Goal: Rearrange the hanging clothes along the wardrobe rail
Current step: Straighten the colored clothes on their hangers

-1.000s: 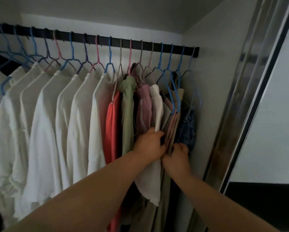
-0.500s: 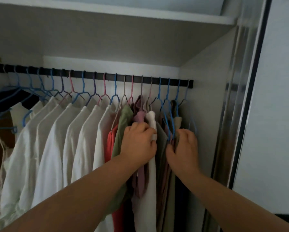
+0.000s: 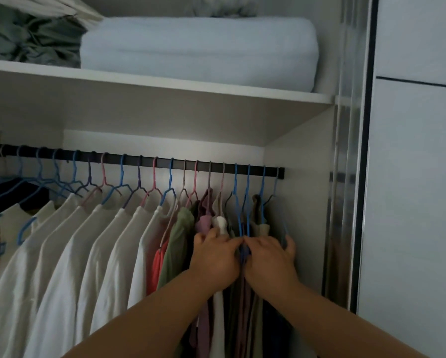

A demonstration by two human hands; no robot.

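Note:
A black rail (image 3: pixel 144 160) runs across the wardrobe with several blue, pink and purple hangers. Several white shirts (image 3: pixel 69 254) fill its left and middle. To their right hang a coral garment (image 3: pixel 157 264), an olive one (image 3: pixel 177 244), a mauve one (image 3: pixel 204 223), a cream one (image 3: pixel 220 224) and tan and dark pieces (image 3: pixel 258 223) against the side wall. My left hand (image 3: pixel 214 259) grips the mauve and cream garments near their shoulders. Beside it, my right hand (image 3: pixel 269 257) holds the blue hangers and the tan clothes, thumb at the wall side.
A white shelf (image 3: pixel 165 83) above the rail carries a folded pale blue quilt (image 3: pixel 198 50) and a green bundle (image 3: pixel 28 40). The wardrobe side wall (image 3: pixel 302 202) and a sliding door frame (image 3: pixel 356 177) stand close on the right. Dark clothes (image 3: pixel 7 195) hang far left.
Both hands have risen from the garments' lower parts to just under the hangers and come together. The view has tilted up, bringing the top shelf into sight.

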